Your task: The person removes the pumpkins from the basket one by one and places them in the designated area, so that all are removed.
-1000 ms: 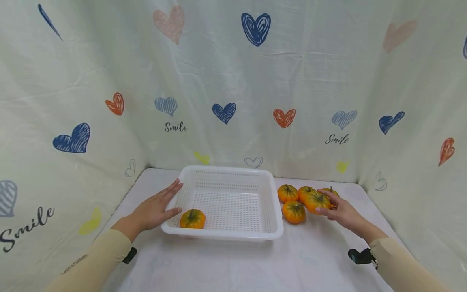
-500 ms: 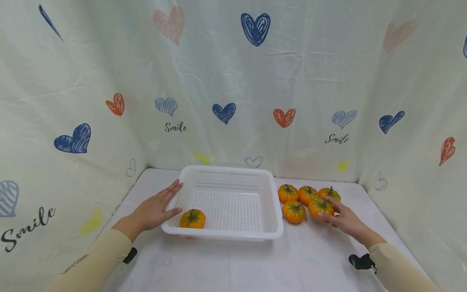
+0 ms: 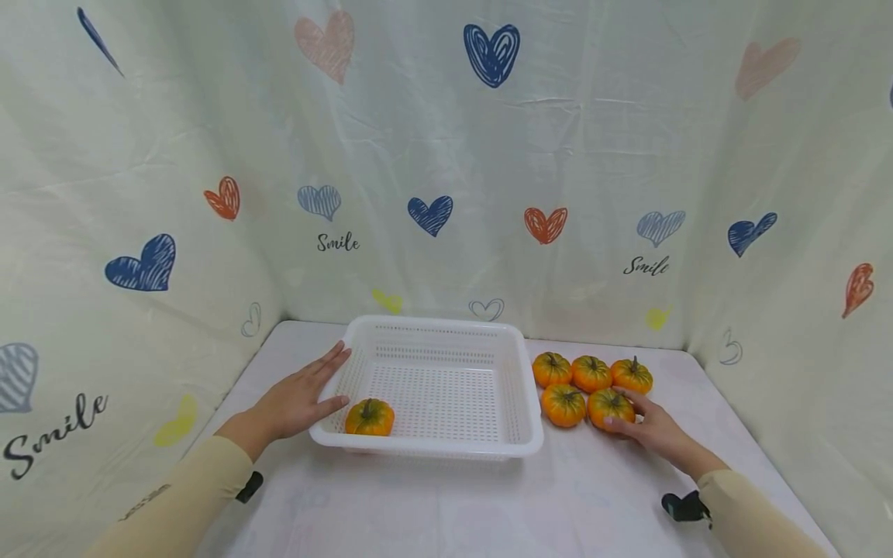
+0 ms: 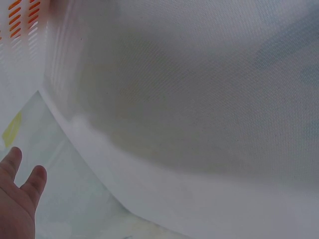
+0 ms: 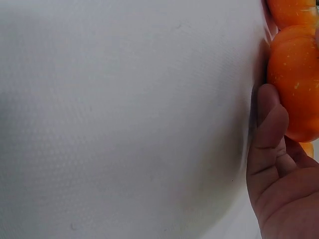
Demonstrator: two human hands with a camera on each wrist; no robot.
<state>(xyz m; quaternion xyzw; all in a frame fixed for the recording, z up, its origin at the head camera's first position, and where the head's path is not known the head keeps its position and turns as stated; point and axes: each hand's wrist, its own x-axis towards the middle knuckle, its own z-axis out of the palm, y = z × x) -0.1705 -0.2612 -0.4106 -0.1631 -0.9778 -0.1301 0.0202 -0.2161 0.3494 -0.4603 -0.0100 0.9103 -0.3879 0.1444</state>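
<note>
My right hand [image 3: 653,428] holds a small orange-and-green pumpkin [image 3: 608,409] at the front right of a group on the table. In the right wrist view, curled fingers lie against the side of this pumpkin [image 5: 296,84], low by the table surface. My left hand [image 3: 289,403] rests with its fingers spread on the left rim of a white perforated plastic basket [image 3: 446,447]. One pumpkin [image 3: 370,418] sits inside the basket, in the front left corner. The left wrist view shows only part of the left hand [image 4: 20,194], fingers extended.
Right of the basket stand more pumpkins: one front left [image 3: 563,405], one back left [image 3: 552,369], one back middle [image 3: 591,373] and one back right [image 3: 632,376]. A white cloth covers the table [image 3: 418,511]. A heart-printed curtain [image 3: 446,155] surrounds it on three sides.
My right hand has brought its pumpkin from in front of the back pumpkins down and toward me, into the front row beside another. The left hand and basket have stayed put.
</note>
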